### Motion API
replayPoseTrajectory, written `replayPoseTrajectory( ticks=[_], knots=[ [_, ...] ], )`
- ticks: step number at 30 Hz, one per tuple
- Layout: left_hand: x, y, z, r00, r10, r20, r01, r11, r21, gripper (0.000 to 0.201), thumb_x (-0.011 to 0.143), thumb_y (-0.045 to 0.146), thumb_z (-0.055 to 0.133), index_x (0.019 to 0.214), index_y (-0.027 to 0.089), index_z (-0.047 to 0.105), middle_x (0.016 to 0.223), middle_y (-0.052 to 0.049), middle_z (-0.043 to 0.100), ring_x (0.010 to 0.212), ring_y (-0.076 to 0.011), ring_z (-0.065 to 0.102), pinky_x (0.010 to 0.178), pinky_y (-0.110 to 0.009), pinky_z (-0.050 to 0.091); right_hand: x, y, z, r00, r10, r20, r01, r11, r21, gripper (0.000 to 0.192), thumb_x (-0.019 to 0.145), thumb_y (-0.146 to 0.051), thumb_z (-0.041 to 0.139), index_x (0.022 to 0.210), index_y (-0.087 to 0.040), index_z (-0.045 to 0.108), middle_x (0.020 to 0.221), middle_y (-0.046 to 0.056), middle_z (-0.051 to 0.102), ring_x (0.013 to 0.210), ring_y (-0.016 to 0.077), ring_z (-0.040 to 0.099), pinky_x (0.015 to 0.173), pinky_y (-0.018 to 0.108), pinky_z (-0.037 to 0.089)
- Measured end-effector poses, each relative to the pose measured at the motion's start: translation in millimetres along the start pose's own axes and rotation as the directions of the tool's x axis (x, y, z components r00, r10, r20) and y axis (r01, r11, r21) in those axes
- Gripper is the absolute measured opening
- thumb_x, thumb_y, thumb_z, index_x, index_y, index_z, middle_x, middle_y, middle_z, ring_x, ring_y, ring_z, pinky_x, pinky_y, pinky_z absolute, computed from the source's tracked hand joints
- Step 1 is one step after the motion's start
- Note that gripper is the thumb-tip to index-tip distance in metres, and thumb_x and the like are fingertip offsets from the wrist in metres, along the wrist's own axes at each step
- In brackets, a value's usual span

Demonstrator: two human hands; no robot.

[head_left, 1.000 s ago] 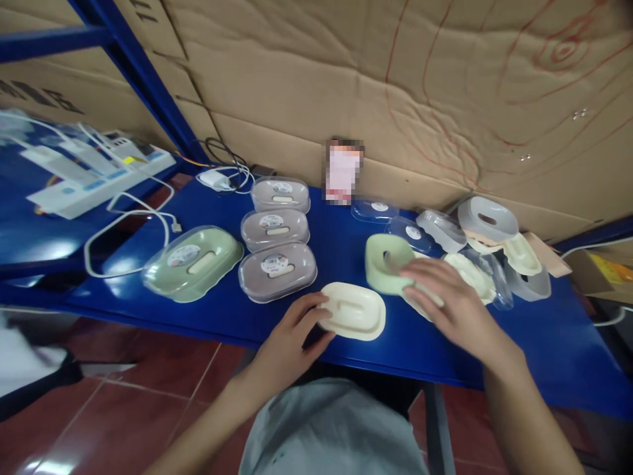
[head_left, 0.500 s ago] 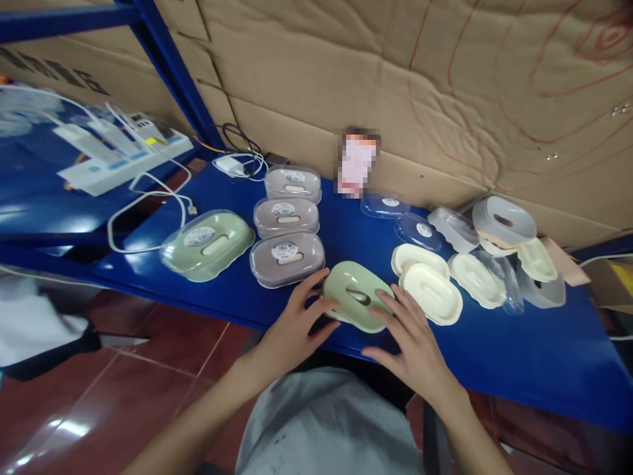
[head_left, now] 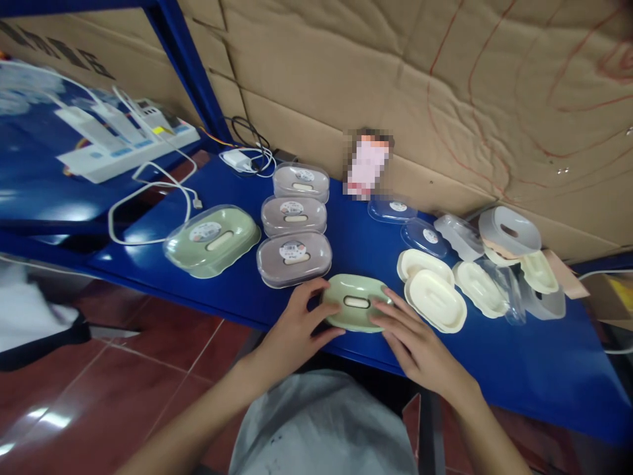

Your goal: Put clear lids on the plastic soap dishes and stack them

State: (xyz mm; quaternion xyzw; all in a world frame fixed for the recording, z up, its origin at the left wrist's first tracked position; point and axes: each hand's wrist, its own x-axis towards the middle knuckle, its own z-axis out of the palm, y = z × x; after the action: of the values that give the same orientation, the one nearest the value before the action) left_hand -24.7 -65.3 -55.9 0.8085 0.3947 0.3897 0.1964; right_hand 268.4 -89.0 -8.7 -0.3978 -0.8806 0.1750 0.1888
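The green soap dish (head_left: pixel 356 302) lies flat on the blue surface (head_left: pixel 519 356), close to its near edge, with its oval slot facing up. It sits between the 2 hands. The left hand (head_left: pixel 297 323) touches its left end, thumb and fingers spread around the rim. The right hand (head_left: pixel 420 340) touches its right end, with the fingers stretched out and resting on the rim. Both hands are spread open against the dish and press it from the sides; neither is closed around it.

Just behind the dish, to the left, stand 3 brown soap boxes (head_left: pixel 294 257) with clear lids, in a row that goes toward the cardboard wall (head_left: pixel 395 86). A green soap box (head_left: pixel 212 239) with a clear lid lies left of them. To the right of the dish, very near the right hand, 2 cream soap dishes (head_left: pixel 435 300) overlap each other. Further right are more cream and grey parts (head_left: pixel 509 231), and 2 loose clear lids (head_left: pixel 424 236) lie behind. At the far left a white power strip (head_left: pixel 128 148) sits on another blue shelf, and a white cable (head_left: pixel 148 198) loops down from it.
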Motion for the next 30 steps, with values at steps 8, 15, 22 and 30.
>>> replayPoseTrajectory(
  ticks=[8, 15, 22, 30],
  knots=[
    [3, 5, -3.0, 0.996, 0.052, 0.078, -0.049, 0.998, -0.044, 0.026, 0.100, 0.025, 0.075, 0.122, 0.024, 0.062, 0.159, -0.014, 0.048, 0.149, -0.0337, 0.051, 0.121, -0.057, 0.053, 39, 31, -45, 0.991, -0.088, -0.106, 0.062, 0.971, -0.230, 0.044, 0.108, -0.025, 0.060, 0.152, -0.027, 0.061, 0.158, 0.009, 0.063, 0.154, 0.0270, 0.053, 0.127, 0.057, 0.046],
    [4, 6, -9.6, 0.992, 0.010, 0.125, 0.004, 0.993, -0.115, 0.024, 0.100, 0.023, 0.076, 0.122, 0.026, 0.067, 0.161, -0.012, 0.049, 0.150, -0.0317, 0.052, 0.122, -0.054, 0.053, 133, 151, -78, 0.982, 0.087, -0.169, -0.145, 0.916, -0.374, 0.061, 0.108, -0.048, 0.061, 0.161, -0.018, 0.054, 0.170, 0.022, 0.045, 0.156, 0.0384, 0.048, 0.124, 0.061, 0.045],
    [2, 4, -8.9, 0.992, -0.001, 0.123, 0.018, 0.991, -0.131, 0.027, 0.100, 0.024, 0.076, 0.125, 0.027, 0.067, 0.161, -0.012, 0.051, 0.150, -0.0325, 0.053, 0.122, -0.055, 0.053, 131, 166, -84, 0.981, 0.104, -0.161, -0.156, 0.921, -0.358, 0.049, 0.112, -0.045, 0.054, 0.153, -0.019, 0.064, 0.157, 0.016, 0.062, 0.150, 0.0332, 0.057, 0.126, 0.053, 0.047],
    [-1, 3, -6.8, 0.987, -0.103, 0.127, 0.127, 0.973, -0.195, 0.099, 0.090, 0.028, 0.088, 0.168, 0.033, 0.027, 0.173, -0.018, 0.037, 0.159, -0.0363, 0.043, 0.124, -0.061, 0.050, 29, 24, -46, 0.957, 0.117, -0.265, -0.185, 0.951, -0.247, 0.069, 0.106, -0.027, 0.065, 0.167, -0.048, 0.040, 0.172, -0.002, 0.045, 0.158, 0.0350, 0.046, 0.127, 0.063, 0.049]
  ],
)
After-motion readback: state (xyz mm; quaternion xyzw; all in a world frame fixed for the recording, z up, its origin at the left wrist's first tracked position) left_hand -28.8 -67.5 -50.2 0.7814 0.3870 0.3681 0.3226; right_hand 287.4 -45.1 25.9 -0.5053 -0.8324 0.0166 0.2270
